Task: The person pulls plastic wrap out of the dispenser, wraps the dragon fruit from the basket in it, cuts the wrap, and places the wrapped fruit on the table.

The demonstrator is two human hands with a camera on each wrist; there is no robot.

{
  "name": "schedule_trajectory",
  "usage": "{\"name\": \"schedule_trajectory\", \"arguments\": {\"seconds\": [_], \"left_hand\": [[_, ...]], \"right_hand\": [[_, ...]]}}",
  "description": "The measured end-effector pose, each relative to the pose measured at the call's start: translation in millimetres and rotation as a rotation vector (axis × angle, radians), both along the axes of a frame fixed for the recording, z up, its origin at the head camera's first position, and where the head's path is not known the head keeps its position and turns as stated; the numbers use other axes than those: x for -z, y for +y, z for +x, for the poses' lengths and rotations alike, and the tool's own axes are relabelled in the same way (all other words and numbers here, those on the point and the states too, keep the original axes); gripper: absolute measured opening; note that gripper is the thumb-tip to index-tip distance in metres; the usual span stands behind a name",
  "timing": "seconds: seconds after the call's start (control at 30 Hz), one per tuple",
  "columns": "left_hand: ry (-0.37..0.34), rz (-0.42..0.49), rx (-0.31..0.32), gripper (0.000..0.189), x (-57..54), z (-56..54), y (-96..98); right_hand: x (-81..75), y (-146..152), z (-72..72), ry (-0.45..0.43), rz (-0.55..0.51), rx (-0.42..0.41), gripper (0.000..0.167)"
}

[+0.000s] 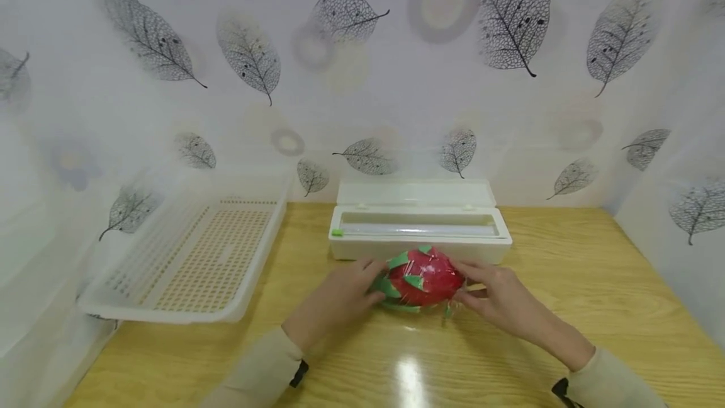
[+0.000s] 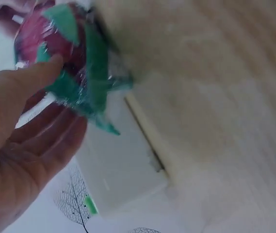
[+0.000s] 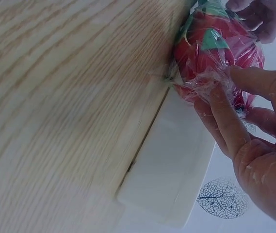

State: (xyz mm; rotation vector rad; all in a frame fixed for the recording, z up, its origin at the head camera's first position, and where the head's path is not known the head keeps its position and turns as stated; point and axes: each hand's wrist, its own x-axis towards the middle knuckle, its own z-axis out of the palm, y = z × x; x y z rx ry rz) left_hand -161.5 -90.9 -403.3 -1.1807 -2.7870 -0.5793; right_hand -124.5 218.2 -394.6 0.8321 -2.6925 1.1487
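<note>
A red dragon fruit [image 1: 428, 277] with green scales is held between both hands, close over the table in front of a white box. Clear plastic film [image 3: 213, 80] clings round it, bunched and wrinkled at the right end. My left hand [image 1: 348, 291] grips the green-tipped left end, thumb on the near side and fingers behind, as the left wrist view shows. At the other end my right hand [image 1: 498, 298] pinches the gathered film between thumb and fingers.
Behind the fruit stands the white cling-film dispenser box [image 1: 419, 249], lid [image 1: 416, 192] raised, a film roll [image 1: 419, 230] and green slider [image 1: 337, 232] inside. A white plastic basket [image 1: 243, 298] sits on the wooden table [image 1: 566, 257] at left. Leaf-patterned cloth hangs behind.
</note>
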Motion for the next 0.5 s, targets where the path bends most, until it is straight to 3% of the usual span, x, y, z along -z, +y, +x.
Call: {"name": "schedule_trajectory", "arguments": {"seconds": [0.1, 0.23, 0.37, 0.5], "left_hand": [[0.117, -0.022, 0.028, 0.037, 2.0, 8.5, 3.3], [0.212, -0.051, 0.033, 0.031, 5.7, 12.3, 5.8], [0.239, -0.083, 0.028, 0.029, 5.3, 11.8, 9.3], [0.215, -0.104, 0.027, 0.028, 5.1, 11.7, 10.1]], "right_hand": [[-0.4, 0.2, 0.4, -0.006, 0.006, 0.000, 0.056], [-1.0, 1.7, 0.9, 0.007, 0.023, 0.005, 0.057], [-0.8, 2.6, 0.4, 0.028, 0.027, 0.013, 0.056], [0.9, 2.1, 0.4, 0.028, 0.023, 0.015, 0.055]]}}
